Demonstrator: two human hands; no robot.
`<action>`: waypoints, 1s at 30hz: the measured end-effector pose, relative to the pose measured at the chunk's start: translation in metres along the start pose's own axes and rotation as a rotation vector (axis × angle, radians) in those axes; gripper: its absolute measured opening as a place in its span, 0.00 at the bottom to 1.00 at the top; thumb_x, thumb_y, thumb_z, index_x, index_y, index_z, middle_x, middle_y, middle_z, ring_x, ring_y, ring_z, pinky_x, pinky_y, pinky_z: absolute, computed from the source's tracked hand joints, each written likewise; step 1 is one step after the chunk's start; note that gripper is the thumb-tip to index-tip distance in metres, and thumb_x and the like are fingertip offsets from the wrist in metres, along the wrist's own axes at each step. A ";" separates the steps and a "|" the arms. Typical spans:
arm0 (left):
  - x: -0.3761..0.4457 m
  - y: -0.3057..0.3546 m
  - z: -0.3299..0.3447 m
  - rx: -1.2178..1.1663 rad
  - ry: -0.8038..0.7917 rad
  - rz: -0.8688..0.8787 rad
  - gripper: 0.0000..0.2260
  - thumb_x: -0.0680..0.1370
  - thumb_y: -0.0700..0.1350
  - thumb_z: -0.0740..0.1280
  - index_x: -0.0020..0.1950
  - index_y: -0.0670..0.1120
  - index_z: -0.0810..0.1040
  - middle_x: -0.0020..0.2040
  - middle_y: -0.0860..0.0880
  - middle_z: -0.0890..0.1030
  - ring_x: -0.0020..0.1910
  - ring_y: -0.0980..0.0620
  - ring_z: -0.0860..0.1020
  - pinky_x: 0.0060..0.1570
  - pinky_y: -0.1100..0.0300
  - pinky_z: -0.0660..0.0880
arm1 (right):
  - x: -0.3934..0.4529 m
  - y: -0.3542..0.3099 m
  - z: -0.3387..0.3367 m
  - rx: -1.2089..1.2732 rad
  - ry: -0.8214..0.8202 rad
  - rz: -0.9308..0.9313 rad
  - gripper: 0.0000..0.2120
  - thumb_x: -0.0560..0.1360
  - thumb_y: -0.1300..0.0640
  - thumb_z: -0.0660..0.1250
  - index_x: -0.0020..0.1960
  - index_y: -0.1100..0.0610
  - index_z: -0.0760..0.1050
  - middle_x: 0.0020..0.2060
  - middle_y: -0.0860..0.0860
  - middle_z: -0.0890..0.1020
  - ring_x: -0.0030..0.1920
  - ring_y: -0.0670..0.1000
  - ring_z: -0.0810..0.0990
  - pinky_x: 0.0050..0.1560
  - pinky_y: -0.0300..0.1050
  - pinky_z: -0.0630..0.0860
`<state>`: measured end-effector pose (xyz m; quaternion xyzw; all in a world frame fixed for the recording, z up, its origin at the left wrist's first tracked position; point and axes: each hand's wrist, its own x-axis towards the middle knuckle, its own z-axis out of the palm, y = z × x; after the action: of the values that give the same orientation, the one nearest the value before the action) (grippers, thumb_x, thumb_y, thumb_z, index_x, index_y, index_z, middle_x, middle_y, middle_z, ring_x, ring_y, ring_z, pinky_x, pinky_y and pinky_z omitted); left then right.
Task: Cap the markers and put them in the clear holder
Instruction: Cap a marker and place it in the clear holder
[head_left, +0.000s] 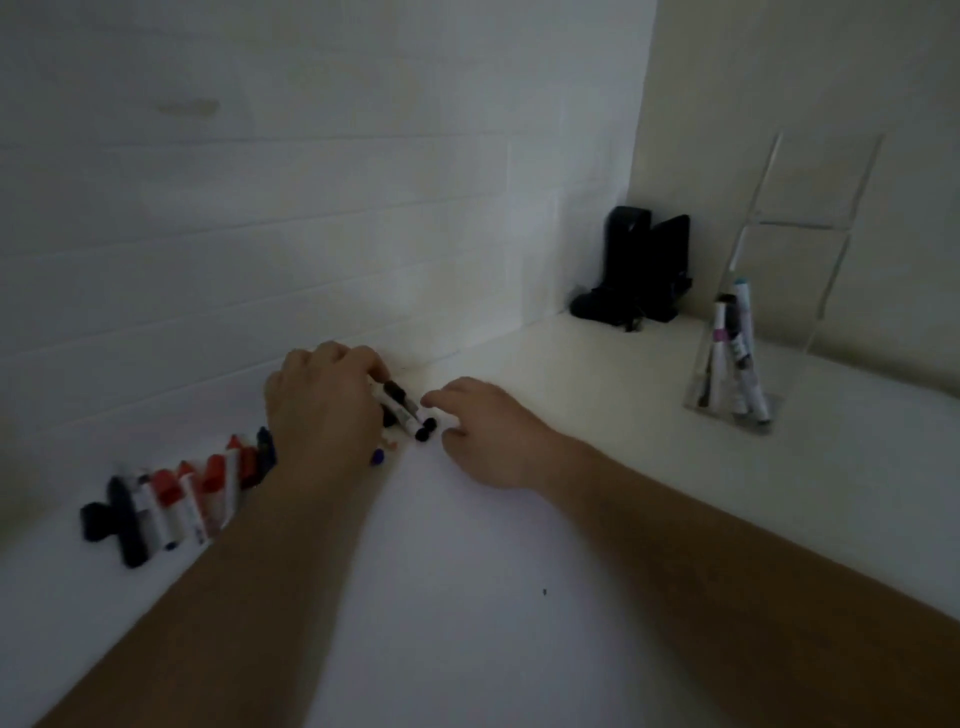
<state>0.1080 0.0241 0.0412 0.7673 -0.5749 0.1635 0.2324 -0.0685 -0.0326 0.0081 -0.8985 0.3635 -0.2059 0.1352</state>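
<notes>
A dim white counter (467, 597) runs into a corner of white walls. Nearest on the left, a row of markers (176, 506) with red and dark caps lies beside the left forearm. Further in, the left hand (324, 402) curls its fingers round a white marker (400, 408), whose dark end points toward the right hand (485, 434). That hand lies relaxed and holds nothing, just beside a loose black cap (426, 430). Far right, well apart from both hands, the clear holder (779, 332) stands with several markers inside.
</notes>
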 end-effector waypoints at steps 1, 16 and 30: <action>0.001 -0.003 0.001 0.000 -0.019 -0.035 0.23 0.66 0.36 0.67 0.55 0.58 0.80 0.59 0.50 0.79 0.59 0.42 0.71 0.57 0.48 0.65 | 0.007 -0.002 0.004 0.005 -0.016 -0.009 0.16 0.80 0.54 0.61 0.67 0.54 0.76 0.60 0.56 0.76 0.59 0.58 0.75 0.63 0.49 0.71; -0.004 0.012 0.013 0.029 -0.081 0.002 0.18 0.76 0.46 0.62 0.65 0.58 0.76 0.63 0.52 0.79 0.64 0.44 0.69 0.61 0.47 0.62 | 0.005 0.018 -0.017 -0.410 -0.066 0.137 0.25 0.83 0.45 0.52 0.80 0.41 0.58 0.59 0.53 0.77 0.53 0.55 0.78 0.32 0.42 0.59; 0.040 0.049 0.028 0.255 -0.545 -0.030 0.19 0.76 0.45 0.60 0.65 0.58 0.75 0.66 0.46 0.73 0.66 0.40 0.64 0.63 0.43 0.59 | -0.054 0.050 -0.037 0.351 0.360 0.368 0.10 0.79 0.48 0.65 0.50 0.51 0.65 0.32 0.51 0.79 0.30 0.51 0.75 0.33 0.52 0.76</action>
<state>0.0721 -0.0352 0.0467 0.8144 -0.5794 0.0188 -0.0263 -0.1512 -0.0331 0.0067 -0.7295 0.4971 -0.3935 0.2568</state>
